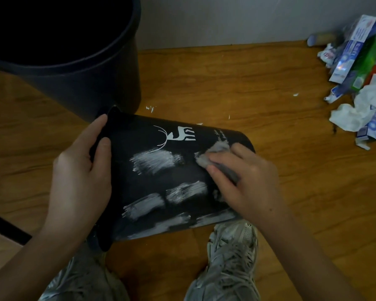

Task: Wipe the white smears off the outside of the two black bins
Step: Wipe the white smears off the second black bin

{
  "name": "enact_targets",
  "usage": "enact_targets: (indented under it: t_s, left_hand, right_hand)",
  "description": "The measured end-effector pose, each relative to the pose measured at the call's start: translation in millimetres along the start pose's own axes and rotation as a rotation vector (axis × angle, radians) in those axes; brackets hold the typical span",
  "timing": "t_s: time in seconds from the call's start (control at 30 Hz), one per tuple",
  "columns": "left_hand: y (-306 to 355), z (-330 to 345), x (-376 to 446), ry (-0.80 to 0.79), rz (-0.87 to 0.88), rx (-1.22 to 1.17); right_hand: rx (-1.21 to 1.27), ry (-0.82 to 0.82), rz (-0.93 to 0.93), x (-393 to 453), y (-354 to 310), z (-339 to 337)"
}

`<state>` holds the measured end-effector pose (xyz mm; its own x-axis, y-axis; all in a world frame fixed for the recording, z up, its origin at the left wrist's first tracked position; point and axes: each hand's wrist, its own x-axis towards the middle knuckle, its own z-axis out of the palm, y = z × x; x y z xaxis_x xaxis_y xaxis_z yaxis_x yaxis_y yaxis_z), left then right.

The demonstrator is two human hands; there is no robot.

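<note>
The smaller black bin (161, 181) lies tipped on its side above the floor (269, 105), long axis running left to right; the left hand (80, 177) grips its rim. The right hand (245, 183) presses a grey cloth (215, 155) with curled fingers near the base end. The remaining white smears (154, 161) lie to its left, toward the rim. The bin's underside is hidden, and the larger black bin (74, 61) behind is cut off by the frame.

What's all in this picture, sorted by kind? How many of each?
Black bins: 2, one upright, one tipped on its side
Hands: 2, left, right
Grey wiping cloths: 1
Shoes: 2, left, right
Litter piles by the wall: 1
Total: 8
</note>
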<state>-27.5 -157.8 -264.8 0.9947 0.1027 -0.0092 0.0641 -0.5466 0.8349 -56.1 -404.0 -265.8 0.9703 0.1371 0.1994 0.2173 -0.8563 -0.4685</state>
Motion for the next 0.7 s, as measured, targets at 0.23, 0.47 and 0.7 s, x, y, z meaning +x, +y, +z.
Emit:
enact_targets:
  t_s: [0.23,0.47,0.7]
  left_hand:
    - [0,2,3,0.024,0.005,-0.008]
    - [-4,2,2,0.004,-0.007,-0.004]
    - [-2,2,1,0.002,-0.021,-0.028]
  right_hand:
    - [-0.112,0.061,0.072,24,-6,8]
    - [-0.025,0.019,0.053,11,-2,1]
    - [0.012,-0.025,-0.026,6,-8,3]
